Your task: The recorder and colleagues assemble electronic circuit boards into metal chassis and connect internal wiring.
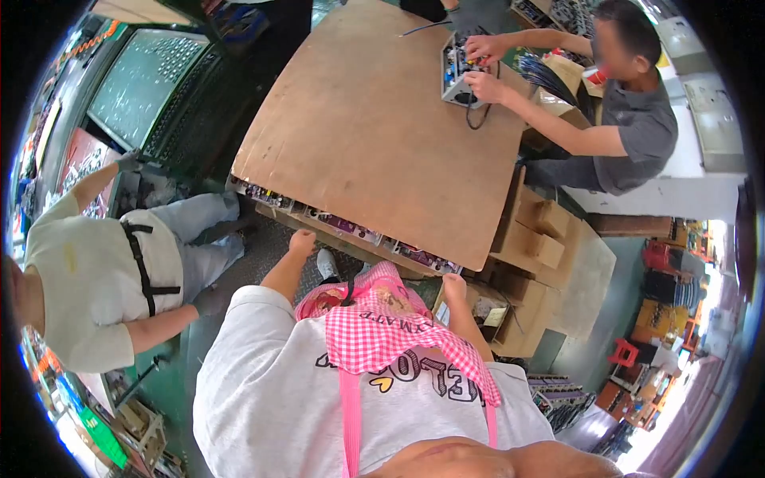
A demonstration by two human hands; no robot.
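Note:
Both my hands are low at the near side of a large plywood-topped table (382, 111). My left hand (301, 242) is closed, right by the front edge of a wooden board (362, 248) under the tabletop. My right hand (453, 285), also closed, is by that board's right end. Whether the fingers grip the board's edge is hidden. Several small electronic assemblies (339, 225) with purple and metal parts show in a row between board and tabletop. A pink checked apron (378, 338) hangs in front of me, bunched below my hands.
At the table's far right a co-worker (637, 119) handles an open metal-cased electronic unit (460, 76) with a black cable. Another person (103, 271) stands at left by a green-topped bench (147, 84). Open cardboard boxes (530, 311) are close to my right.

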